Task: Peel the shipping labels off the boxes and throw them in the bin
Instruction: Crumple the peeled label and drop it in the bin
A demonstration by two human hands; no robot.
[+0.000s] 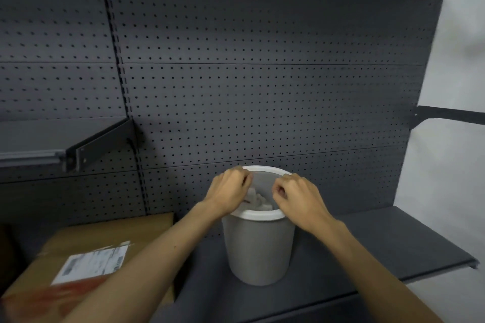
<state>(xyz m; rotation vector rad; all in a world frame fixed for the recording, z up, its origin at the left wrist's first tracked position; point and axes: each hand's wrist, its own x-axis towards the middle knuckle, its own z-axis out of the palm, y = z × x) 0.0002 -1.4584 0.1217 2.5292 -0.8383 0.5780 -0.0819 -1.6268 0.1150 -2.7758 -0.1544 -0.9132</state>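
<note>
Two bare hands, left hand (231, 187) and right hand (296, 195), hover with fingers curled over a grey, white-rimmed bin (258, 246) holding crumpled white paper (258, 200), whether gripped unclear, while a cardboard box (86, 267) at left bears a white printed shipping label (91, 262).

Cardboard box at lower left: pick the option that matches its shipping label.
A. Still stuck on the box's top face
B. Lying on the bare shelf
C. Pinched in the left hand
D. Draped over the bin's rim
A: the white shipping label lies flat on top of the cardboard box, while both hands are over at the bin, away from it.
</note>
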